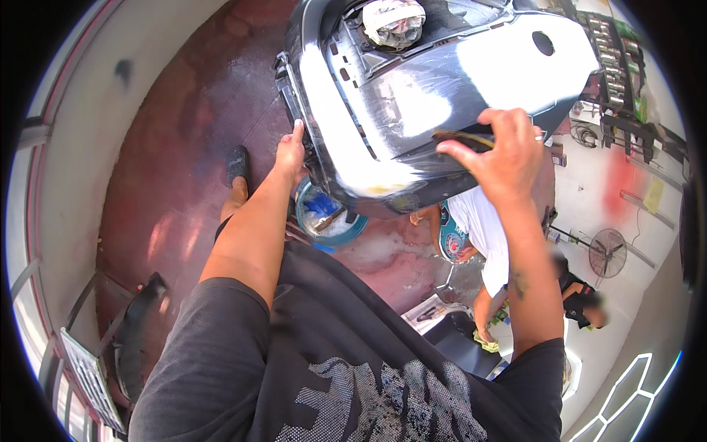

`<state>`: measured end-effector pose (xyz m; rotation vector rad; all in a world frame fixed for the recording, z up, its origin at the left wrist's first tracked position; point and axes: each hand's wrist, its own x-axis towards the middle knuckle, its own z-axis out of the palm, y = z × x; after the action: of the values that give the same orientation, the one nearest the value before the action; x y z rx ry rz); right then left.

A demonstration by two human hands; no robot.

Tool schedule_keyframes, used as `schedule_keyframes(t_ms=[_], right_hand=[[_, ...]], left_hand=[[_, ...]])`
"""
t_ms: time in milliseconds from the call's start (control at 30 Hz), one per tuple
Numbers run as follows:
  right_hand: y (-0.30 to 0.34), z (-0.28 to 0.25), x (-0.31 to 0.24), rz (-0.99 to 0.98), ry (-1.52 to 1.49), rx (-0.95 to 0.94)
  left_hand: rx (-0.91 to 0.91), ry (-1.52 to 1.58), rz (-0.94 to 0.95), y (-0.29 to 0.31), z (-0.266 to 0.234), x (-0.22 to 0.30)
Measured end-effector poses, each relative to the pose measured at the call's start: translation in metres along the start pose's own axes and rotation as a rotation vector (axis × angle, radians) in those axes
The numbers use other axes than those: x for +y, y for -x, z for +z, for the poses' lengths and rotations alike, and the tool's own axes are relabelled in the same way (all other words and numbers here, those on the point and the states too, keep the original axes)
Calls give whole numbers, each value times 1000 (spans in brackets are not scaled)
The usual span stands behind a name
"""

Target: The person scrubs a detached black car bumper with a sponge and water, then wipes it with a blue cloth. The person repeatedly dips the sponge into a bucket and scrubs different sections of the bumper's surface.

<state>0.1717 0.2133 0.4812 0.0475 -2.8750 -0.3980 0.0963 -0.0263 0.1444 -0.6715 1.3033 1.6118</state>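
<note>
A large glossy car bumper [412, 96], silver-grey and black with bright reflections, fills the upper middle of the view. At its left end my left hand [290, 152] grips the edge, thumb on top and fingers partly hidden behind it. My right hand [508, 151] is over the bumper's near right part. Between its thumb and fingers it pinches a thin, dark, flat piece with a yellowish edge [465, 138], which looks like folded sandpaper. Whether that piece touches the surface I cannot tell. A crumpled whitish bundle [394, 23] sits at the bumper's far side.
Below the bumper stands a blue bucket [353, 230] with a blue cloth and whitish water. Close by on the right, a person in a white shirt [482, 228] holds a yellow cloth [486, 342] over a dark panel [460, 342]. A fan [607, 252] and a can shelf [611, 59] are farther right.
</note>
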Motion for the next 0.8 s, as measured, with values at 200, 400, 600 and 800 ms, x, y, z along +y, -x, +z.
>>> schedule_keyframes(t_ms=[200,400,600,800], right_hand=[[3,19,-63,-182,14,-118],[-8,-5,-8,36,-10,0],[18,22,-58,-70,-23,-40],[46,20,-18,-33,-48,40]], left_hand=[[46,34,-3,-5,2,-9],[-3,22,-26,-17,-7,-9],[-34,-27,-6,-5,-5,-1],[-26,-15,2,-8,-4,-4]])
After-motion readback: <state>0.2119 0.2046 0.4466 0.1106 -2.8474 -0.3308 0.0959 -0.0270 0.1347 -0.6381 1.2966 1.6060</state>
